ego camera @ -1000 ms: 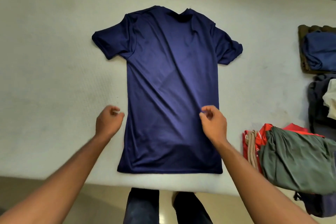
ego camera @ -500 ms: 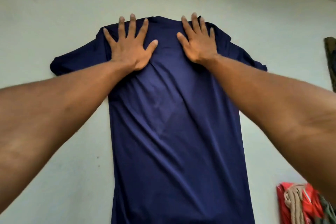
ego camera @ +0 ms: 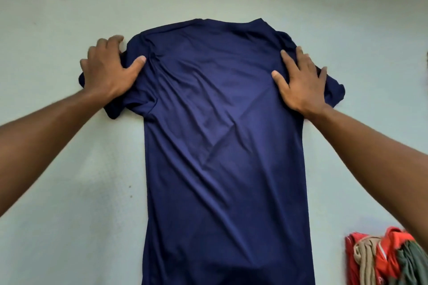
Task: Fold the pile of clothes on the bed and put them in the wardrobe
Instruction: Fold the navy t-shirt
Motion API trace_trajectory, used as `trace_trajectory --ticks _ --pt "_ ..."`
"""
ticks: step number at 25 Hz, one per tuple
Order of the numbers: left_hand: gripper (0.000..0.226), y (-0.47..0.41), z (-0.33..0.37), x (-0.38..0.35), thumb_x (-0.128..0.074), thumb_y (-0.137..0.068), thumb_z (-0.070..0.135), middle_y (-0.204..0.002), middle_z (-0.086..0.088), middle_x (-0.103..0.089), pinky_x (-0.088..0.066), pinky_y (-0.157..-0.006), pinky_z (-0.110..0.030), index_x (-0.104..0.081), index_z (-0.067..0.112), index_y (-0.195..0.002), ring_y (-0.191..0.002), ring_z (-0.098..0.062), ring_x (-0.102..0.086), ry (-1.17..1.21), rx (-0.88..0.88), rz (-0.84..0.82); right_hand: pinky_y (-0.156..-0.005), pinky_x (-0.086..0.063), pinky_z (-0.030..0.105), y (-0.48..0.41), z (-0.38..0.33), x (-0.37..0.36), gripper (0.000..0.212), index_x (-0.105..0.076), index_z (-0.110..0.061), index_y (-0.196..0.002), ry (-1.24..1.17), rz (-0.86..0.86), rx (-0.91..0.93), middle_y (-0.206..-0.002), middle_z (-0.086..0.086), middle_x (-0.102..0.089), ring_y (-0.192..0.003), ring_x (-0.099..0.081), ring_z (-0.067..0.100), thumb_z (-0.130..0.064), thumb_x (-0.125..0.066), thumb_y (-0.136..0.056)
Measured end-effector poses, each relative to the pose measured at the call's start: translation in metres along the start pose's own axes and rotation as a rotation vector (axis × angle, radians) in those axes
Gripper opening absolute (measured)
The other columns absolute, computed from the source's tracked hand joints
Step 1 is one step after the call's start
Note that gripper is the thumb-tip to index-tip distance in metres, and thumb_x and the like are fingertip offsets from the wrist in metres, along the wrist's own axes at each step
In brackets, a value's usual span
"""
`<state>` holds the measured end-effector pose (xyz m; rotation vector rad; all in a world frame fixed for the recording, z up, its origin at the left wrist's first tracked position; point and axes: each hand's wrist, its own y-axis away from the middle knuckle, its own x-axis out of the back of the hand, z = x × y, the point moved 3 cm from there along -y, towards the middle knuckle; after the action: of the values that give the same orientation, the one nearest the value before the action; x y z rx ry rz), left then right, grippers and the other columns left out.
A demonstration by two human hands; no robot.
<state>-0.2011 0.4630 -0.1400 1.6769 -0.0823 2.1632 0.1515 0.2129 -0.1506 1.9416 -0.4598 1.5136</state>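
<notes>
I see the navy T-shirt (ego camera: pixel 222 146) run off frame at 6 o'clock, hem unseen. The left hand (ego camera: pixel 108 71), fingertips blurred, covers most of the left sleeve (ego camera: pixel 114 110) at 9 o'clock. The clothes pile (ego camera: pixel 379 259) at 5 o'clock is cropped and blurry.

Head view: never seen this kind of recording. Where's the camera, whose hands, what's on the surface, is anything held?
No machine here: a person wears one wide-angle camera on the head, looking down at their own bare hands. A navy T-shirt lies spread flat on a pale bed. The right hand presses flat on the sleeve on its side, fingers straight. The left hand covers the other, bunched sleeve with bent fingers; whether it grips the cloth is unclear. A clothes pile, red, beige and green, sits at lower right.
</notes>
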Motion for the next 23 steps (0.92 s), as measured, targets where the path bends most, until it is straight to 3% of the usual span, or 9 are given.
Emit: trace_trajectory --ticks 3,6,9,12,14,15,17,19,23 --pt "0.045 -0.002 0.008 0.012 -0.066 -0.091 0.047 -0.123 -0.008 -0.064 -0.045 -0.096 -0.042 -0.060 0.017 -0.123 -0.115 -0.033 -0.059 0.199 0.070 -0.269 -0.111 -0.036 0.052 0.010 -0.047 0.021 0.054 -0.047 -0.025 -0.148 -0.081 0.161 0.061 -0.155 0.009 -0.042 -0.136 -0.044 0.035 -0.046 -0.052 -0.098" --pt "0.018 0.019 0.041 0.032 -0.065 -0.095 0.029 -0.109 -0.009 -0.071 -0.052 -0.091 -0.039 -0.070 0.017 -0.106 -0.101 -0.028 -0.066 0.317 0.025 -0.468 -0.090 -0.053 0.038 0.049 -0.124 0.035 0.038 -0.073 -0.028 -0.107 -0.488 0.022 -0.045 -0.101 -0.008 -0.073 -0.098 -0.068 0.018 -0.059 -0.058 -0.090" --pt "0.013 0.061 0.101 0.039 -0.063 -0.096 0.016 -0.101 -0.012 -0.073 -0.054 -0.088 -0.041 -0.070 0.008 -0.103 -0.090 -0.019 -0.066 0.565 -0.112 -0.616 -0.076 -0.057 0.035 0.092 -0.180 0.038 0.047 -0.073 -0.020 -0.087 -1.135 -0.333 -0.331 -0.082 -0.005 -0.076 -0.076 -0.069 0.011 -0.066 -0.062 -0.089" --pt "0.018 0.090 0.138 0.034 -0.056 -0.093 0.000 -0.092 -0.008 -0.071 -0.059 -0.075 -0.029 -0.067 0.008 -0.105 -0.086 -0.016 -0.071 0.929 -0.040 -0.884 -0.064 -0.046 0.033 0.097 -0.166 0.043 0.032 -0.059 -0.022 -0.068 -1.212 -0.199 -0.318 -0.066 -0.010 -0.062 -0.065 -0.056 0.009 -0.040 -0.066 -0.093" --pt "0.026 0.082 0.146 0.027 -0.057 -0.088 0.002 -0.096 -0.010 -0.069 -0.059 -0.068 -0.026 -0.065 0.011 -0.112 -0.084 -0.019 -0.072 1.064 0.112 -0.716 -0.064 -0.038 0.033 0.091 -0.118 0.052 0.035 -0.046 -0.022 -0.061 -1.184 -0.018 -0.400 -0.058 -0.015 -0.048 -0.059 -0.043 0.007 -0.023 -0.062 -0.093" --pt "0.032 0.072 0.149 0.021 -0.059 -0.087 0.002 -0.101 -0.009 -0.066 -0.057 -0.068 -0.025 -0.063 0.013 -0.116 -0.086 -0.018 -0.069 0.966 0.103 -0.576 -0.067 -0.042 0.032 0.088 -0.090 0.059 0.030 -0.052 -0.022 -0.064 -1.293 0.021 -0.432 -0.063 -0.015 -0.054 -0.064 -0.047 0.007 -0.016 -0.059 -0.092" --pt "0.047 0.064 0.169 0.007 -0.063 -0.084 0.002 -0.117 -0.008 -0.059 -0.052 -0.083 -0.029 -0.058 0.017 -0.128 -0.102 -0.019 -0.060 0.562 -0.129 -0.414 -0.077 -0.053 0.033 0.087 -0.025 0.071 0.023 -0.069 -0.019 -0.082 -1.481 -0.036 -0.462 -0.084 -0.006 -0.071 -0.078 -0.062 0.012 -0.002 -0.056 -0.090" --pt "0.054 0.054 0.196 -0.010 -0.063 -0.081 0.003 -0.128 -0.011 -0.055 -0.044 -0.100 -0.034 -0.057 0.019 -0.132 -0.119 -0.025 -0.055 0.364 -0.305 -0.346 -0.076 -0.052 0.030 0.081 0.049 0.086 0.028 -0.071 -0.018 -0.088 -1.280 -0.041 -0.420 -0.083 -0.003 -0.074 -0.077 -0.065 0.012 0.004 -0.054 -0.090" --pt "0.052 0.044 0.253 -0.036 -0.058 -0.087 0.002 -0.138 -0.007 -0.054 -0.039 -0.100 -0.028 -0.056 0.020 -0.136 -0.128 -0.023 -0.051 0.425 -0.237 -0.370 -0.077 -0.041 0.025 0.087 0.225 0.149 0.018 -0.072 -0.015 -0.093 -0.641 0.286 -0.576 -0.095 0.006 -0.069 -0.090 -0.057 0.015 -0.011 -0.054 -0.094"
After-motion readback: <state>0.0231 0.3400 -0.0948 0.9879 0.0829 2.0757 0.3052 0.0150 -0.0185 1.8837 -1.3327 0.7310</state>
